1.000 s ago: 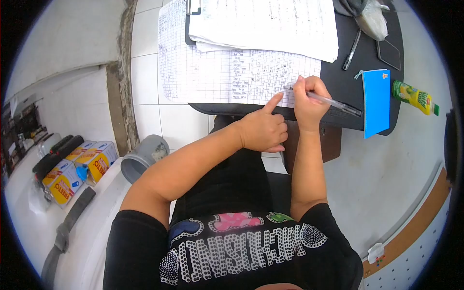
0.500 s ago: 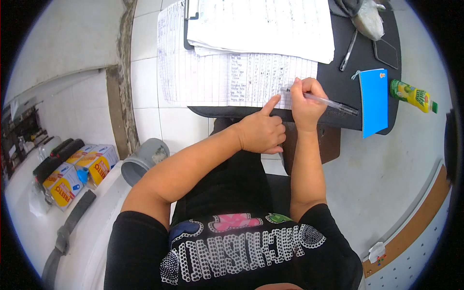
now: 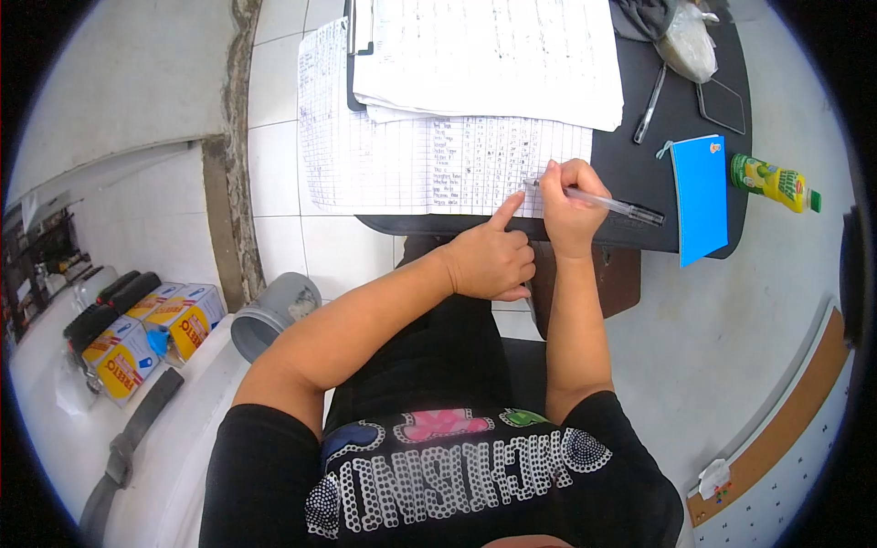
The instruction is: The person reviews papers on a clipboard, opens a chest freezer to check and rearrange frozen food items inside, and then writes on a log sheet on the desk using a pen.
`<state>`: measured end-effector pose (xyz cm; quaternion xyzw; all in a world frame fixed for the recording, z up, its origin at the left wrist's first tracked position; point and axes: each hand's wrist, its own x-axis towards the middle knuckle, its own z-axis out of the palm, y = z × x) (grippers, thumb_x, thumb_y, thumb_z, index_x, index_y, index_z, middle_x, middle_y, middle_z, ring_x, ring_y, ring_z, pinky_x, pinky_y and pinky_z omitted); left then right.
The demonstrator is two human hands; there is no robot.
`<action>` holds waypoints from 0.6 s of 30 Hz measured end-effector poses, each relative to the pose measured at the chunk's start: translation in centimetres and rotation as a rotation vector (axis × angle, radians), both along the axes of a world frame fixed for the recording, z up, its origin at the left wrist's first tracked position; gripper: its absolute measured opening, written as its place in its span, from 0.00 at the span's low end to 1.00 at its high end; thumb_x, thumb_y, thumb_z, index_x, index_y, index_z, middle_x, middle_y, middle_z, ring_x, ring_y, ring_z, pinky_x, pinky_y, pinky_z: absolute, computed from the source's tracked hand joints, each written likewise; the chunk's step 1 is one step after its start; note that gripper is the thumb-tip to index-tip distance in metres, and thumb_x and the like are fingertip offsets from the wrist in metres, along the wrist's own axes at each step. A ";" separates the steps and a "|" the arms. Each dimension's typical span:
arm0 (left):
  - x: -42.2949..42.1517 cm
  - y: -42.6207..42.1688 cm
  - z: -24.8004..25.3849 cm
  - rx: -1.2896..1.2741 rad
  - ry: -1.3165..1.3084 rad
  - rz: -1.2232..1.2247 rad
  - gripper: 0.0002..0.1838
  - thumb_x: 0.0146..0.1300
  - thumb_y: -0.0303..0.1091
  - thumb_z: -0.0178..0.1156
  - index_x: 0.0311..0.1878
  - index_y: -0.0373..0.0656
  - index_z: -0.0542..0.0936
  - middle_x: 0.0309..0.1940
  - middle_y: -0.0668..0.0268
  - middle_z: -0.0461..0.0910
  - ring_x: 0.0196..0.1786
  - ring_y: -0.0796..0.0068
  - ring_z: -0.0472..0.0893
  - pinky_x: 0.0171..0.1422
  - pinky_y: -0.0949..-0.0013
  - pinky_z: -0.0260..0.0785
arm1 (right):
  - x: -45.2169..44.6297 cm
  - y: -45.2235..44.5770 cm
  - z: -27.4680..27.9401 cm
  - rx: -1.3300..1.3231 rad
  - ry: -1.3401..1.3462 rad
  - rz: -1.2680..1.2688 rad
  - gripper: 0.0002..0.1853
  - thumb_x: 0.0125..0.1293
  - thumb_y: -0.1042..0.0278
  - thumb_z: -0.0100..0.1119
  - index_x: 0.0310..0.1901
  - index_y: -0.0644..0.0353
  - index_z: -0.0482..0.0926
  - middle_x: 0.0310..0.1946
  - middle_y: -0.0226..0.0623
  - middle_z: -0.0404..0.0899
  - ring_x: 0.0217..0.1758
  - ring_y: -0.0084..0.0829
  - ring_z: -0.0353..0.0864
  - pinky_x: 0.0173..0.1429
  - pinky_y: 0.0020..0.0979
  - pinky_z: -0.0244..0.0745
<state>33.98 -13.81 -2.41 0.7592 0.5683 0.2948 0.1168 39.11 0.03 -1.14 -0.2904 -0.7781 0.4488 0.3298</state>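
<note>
A clear-barrelled pen (image 3: 630,210) is gripped in my right hand (image 3: 574,205), its tip on the lined page near the lower right of an open notebook (image 3: 365,164). Handwritten names and columns of figures fill the right-hand page. With its index finger stretched out, my left hand (image 3: 489,260) points at the page's lower edge, close to the pen tip. The other fingers of that hand are curled and hold nothing. Over the notebook's upper part lies a clipboard (image 3: 360,41) with a stack of written paper sheets (image 3: 484,64).
On the black table (image 3: 630,164) are a second pen (image 3: 650,105), a blue notebook (image 3: 701,196), a phone-like dark slab (image 3: 722,107) and a filled plastic bag (image 3: 688,46). A green-yellow bottle (image 3: 775,183) appears beyond the right edge. A grey bin (image 3: 265,315) and boxes (image 3: 187,320) stand left.
The view has tilted slightly, so the table and its papers sit a little lower. My right hand has shifted slightly left with the pen; my left hand keeps pointing at the page.
</note>
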 end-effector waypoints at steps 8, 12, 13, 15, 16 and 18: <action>0.0 0.0 0.0 0.028 -0.026 0.005 0.18 0.53 0.51 0.58 0.19 0.49 0.72 0.19 0.72 0.64 0.28 0.72 0.70 0.68 0.33 0.46 | -0.1 0.1 0.0 0.027 0.009 0.002 0.14 0.51 0.81 0.59 0.16 0.62 0.64 0.12 0.30 0.64 0.16 0.19 0.61 0.20 0.24 0.55; 0.0 0.0 -0.1 0.037 -0.023 0.011 0.18 0.54 0.51 0.58 0.19 0.49 0.72 0.19 0.71 0.64 0.27 0.72 0.70 0.68 0.33 0.46 | 0.1 0.1 -0.1 -0.043 0.038 -0.015 0.14 0.53 0.82 0.58 0.16 0.61 0.64 0.14 0.27 0.64 0.18 0.17 0.60 0.23 0.23 0.56; 0.0 0.0 -0.1 0.039 -0.021 0.012 0.18 0.54 0.51 0.58 0.19 0.49 0.72 0.19 0.71 0.64 0.27 0.72 0.70 0.68 0.33 0.46 | 0.0 0.1 0.2 -0.080 0.052 -0.034 0.15 0.53 0.82 0.58 0.17 0.61 0.63 0.14 0.27 0.64 0.19 0.16 0.60 0.24 0.22 0.56; 0.0 0.0 0.0 0.030 -0.022 0.008 0.17 0.54 0.51 0.58 0.19 0.49 0.73 0.19 0.71 0.64 0.27 0.72 0.70 0.68 0.33 0.46 | 0.1 0.2 0.3 -0.167 0.080 -0.059 0.15 0.54 0.82 0.57 0.17 0.60 0.63 0.15 0.26 0.64 0.20 0.15 0.59 0.25 0.22 0.56; 0.0 0.0 0.0 0.026 -0.023 0.006 0.17 0.54 0.51 0.58 0.19 0.49 0.73 0.19 0.71 0.64 0.27 0.72 0.70 0.68 0.33 0.46 | 0.2 0.4 0.3 -0.218 0.095 -0.065 0.15 0.54 0.82 0.57 0.17 0.60 0.63 0.15 0.25 0.64 0.21 0.15 0.59 0.26 0.21 0.57; 0.0 0.0 0.1 0.016 -0.020 0.004 0.17 0.54 0.51 0.58 0.19 0.49 0.73 0.19 0.71 0.64 0.27 0.72 0.70 0.68 0.33 0.46 | 0.2 0.5 0.3 -0.257 0.107 -0.074 0.15 0.55 0.82 0.57 0.17 0.60 0.63 0.16 0.25 0.63 0.21 0.15 0.59 0.26 0.21 0.57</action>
